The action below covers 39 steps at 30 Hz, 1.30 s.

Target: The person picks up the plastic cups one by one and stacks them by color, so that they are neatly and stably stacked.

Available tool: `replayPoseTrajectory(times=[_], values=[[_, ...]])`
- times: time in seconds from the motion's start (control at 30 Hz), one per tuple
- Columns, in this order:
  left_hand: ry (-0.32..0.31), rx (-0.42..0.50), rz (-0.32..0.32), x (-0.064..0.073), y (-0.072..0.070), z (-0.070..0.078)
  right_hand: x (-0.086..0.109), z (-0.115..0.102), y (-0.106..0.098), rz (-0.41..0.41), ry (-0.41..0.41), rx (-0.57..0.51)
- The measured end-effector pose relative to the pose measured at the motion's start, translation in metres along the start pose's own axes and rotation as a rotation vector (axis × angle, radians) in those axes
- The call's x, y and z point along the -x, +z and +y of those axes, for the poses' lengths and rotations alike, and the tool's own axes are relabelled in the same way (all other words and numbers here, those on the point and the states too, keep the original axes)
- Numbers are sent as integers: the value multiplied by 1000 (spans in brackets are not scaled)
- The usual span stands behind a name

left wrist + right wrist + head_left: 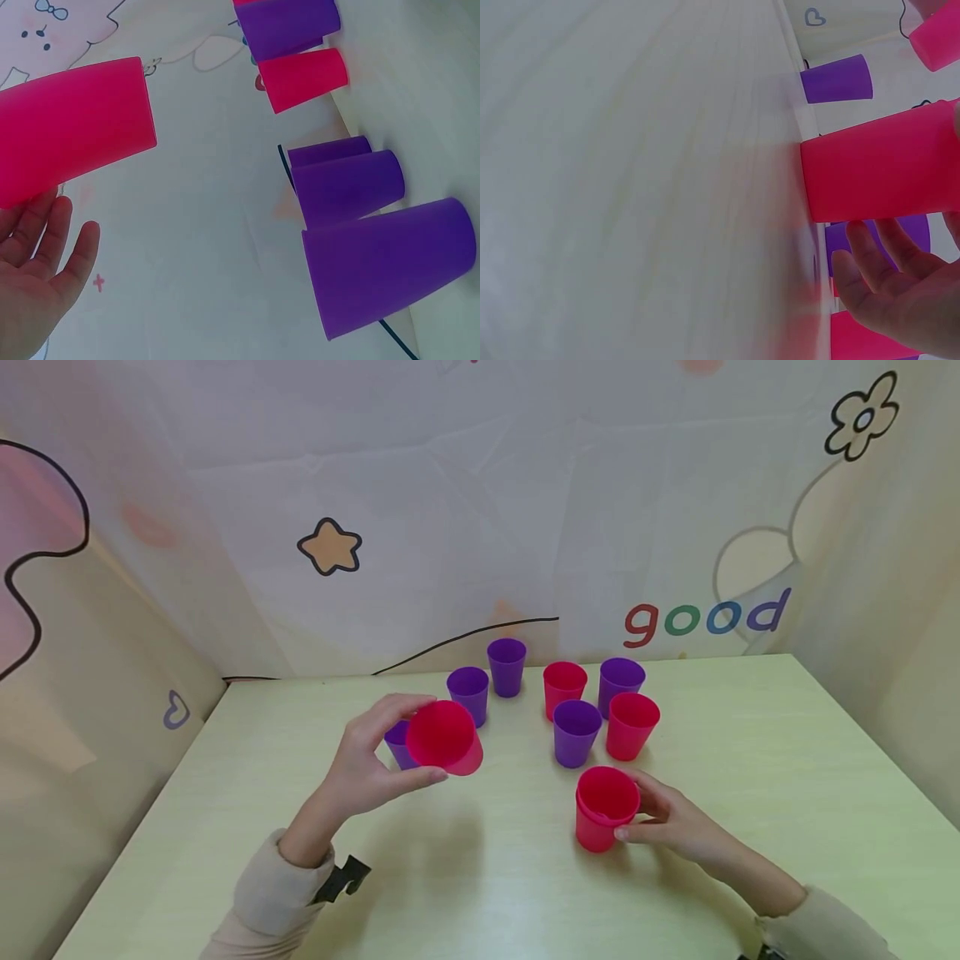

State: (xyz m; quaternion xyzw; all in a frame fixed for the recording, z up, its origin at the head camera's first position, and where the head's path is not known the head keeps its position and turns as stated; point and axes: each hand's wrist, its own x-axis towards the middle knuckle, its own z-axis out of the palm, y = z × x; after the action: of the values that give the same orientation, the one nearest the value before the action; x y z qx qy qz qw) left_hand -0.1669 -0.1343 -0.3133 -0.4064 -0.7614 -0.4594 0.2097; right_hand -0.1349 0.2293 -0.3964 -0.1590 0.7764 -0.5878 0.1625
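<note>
In the head view, my left hand [367,764] holds a red plastic cup [442,735] above the table, thumb and fingers on opposite sides, its mouth tipped toward the camera. The left wrist view shows the same cup [75,127] raised off the surface. My right hand [671,818] grips two nested red cups [600,827] by the side, near the table's middle; the right wrist view shows their outer wall [885,169]. A purple cup [400,747] stands partly hidden behind the left hand's cup.
At the back left stand two more purple cups [468,697] [507,668]. Right of them is a cluster of two red cups [565,689] [632,727] and two purple cups [576,735] [621,685]. A printed cloth [465,527] hangs behind the pale table [480,910].
</note>
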Motion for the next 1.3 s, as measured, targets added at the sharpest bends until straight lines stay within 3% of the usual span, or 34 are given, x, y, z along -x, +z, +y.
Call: replayPoseTrajectory(times=[0.67, 0.93, 1.3], values=[[59, 103, -81, -5, 33, -1, 0, 0, 0, 9, 14, 9], [56, 98, -121, -8, 45, 3, 1, 0, 0, 6, 16, 8], [38, 129, -178, -24, 61, 10, 1, 1, 0, 15, 22, 19]])
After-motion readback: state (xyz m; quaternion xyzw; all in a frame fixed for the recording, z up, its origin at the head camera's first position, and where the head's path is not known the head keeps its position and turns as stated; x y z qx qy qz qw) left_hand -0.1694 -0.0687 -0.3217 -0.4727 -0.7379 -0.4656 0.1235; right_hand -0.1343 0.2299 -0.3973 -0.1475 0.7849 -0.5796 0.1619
